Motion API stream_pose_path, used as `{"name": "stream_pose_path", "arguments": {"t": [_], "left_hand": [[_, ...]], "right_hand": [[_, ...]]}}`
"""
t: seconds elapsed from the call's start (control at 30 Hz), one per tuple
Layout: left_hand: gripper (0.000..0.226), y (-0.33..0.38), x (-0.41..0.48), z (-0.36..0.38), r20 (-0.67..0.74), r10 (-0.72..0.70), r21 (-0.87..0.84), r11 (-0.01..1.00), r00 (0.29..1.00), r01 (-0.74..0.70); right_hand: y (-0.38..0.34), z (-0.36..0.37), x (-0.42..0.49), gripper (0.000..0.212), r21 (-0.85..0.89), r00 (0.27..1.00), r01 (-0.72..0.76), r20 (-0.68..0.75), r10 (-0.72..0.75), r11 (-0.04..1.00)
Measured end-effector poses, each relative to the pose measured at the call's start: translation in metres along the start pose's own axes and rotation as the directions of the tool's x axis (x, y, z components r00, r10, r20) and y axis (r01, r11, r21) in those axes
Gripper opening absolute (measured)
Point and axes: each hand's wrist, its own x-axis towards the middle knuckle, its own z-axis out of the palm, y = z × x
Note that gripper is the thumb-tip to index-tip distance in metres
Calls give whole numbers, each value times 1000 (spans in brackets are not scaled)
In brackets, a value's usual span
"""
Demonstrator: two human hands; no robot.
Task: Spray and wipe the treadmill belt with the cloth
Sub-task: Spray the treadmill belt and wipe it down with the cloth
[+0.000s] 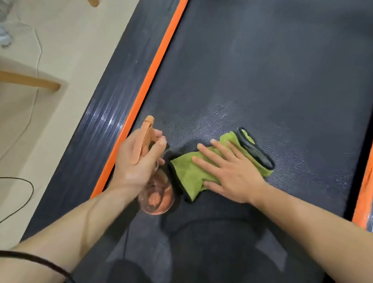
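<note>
Pressing green microfibre cloth (184, 171) onto dark treadmill belt (280, 70) with flat right hand (230, 171) to wipe; gripping clear orange-trigger spray bottle (157, 193) in left hand (135, 159) beside cloth, for respraying.

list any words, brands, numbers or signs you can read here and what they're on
No text can be read in this view.
Spray bottle, held in the left hand: no label shows.
Green cloth, under the flat right hand: no tag or print shows.
Treadmill belt and orange side strip: plain, with no logo or numbers in sight.
</note>
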Motion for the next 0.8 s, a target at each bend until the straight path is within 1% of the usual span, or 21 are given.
{"name": "stream_pose_path", "arguments": {"t": [0.03, 0.07, 0.13, 0.17, 0.2, 0.23, 0.37, 0.47, 0.5, 0.57, 0.6, 0.63, 0.67, 0.73, 0.8], "left_hand": [[12, 0, -1, -1, -23, 7, -3, 1000, 1000, -7], [8, 0, -1, -2, -44, 21, 5, 1000, 999, -21], [7, 2, -3, -5, -62, 78, 8, 997, 995, -78], [11, 4, -4, -6, -73, 104, 3, 995, 992, -104], [18, 5, -3, -5, -83, 124, 0, 992, 989, -125], [21, 4, -1, -5, -89, 142, -6, 990, 986, -143], [19, -6, 0, 2, -29, 231, 67, 971, 972, -229], [31, -8, -4, 11, 27, 163, 138, 977, 986, -165], [30, -7, -4, 12, 43, 143, 143, 979, 989, -148], [22, -4, -3, 13, 81, 164, 168, 970, 983, -175], [24, -2, -3, 10, 95, 181, 174, 965, 979, -196], [34, 1, -4, 5, 102, 178, 160, 968, 979, -193], [46, 4, -6, -1, 102, 148, 131, 978, 984, -161], [64, 6, -14, -14, 103, 72, 65, 995, 992, -79], [72, -2, -24, -27, 99, 21, 21, 1000, 995, -23]], "right_hand": [[13, -4, 10, 68, 6, 999, -39, -16, 39, 999], [27, -8, 23, 69, 30, 990, -133, -50, 135, 991], [48, -22, 50, 68, 109, 925, -370, -47, 376, 923], [51, -25, 61, 67, 137, 883, -458, -47, 468, 878], [51, -25, 69, 67, 147, 849, -513, -61, 525, 846], [48, -24, 74, 67, 143, 833, -537, -70, 549, 832], [47, -21, 70, 68, 143, 829, -529, -124, 546, 836], [43, -20, 68, 67, 168, 826, -521, -148, 544, 837], [39, -21, 68, 66, 178, 823, -519, -160, 545, 836], [33, -21, 63, 66, 189, 816, -518, -182, 548, 834], [29, -19, 59, 66, 188, 810, -524, -190, 555, 830], [24, -18, 54, 66, 183, 802, -534, -198, 563, 825], [19, -16, 48, 66, 173, 794, -545, -208, 572, 820], [9, -10, 36, 65, 153, 780, -563, -226, 584, 812], [3, -2, 27, 64, 131, 773, -570, -249, 584, 811]]}}
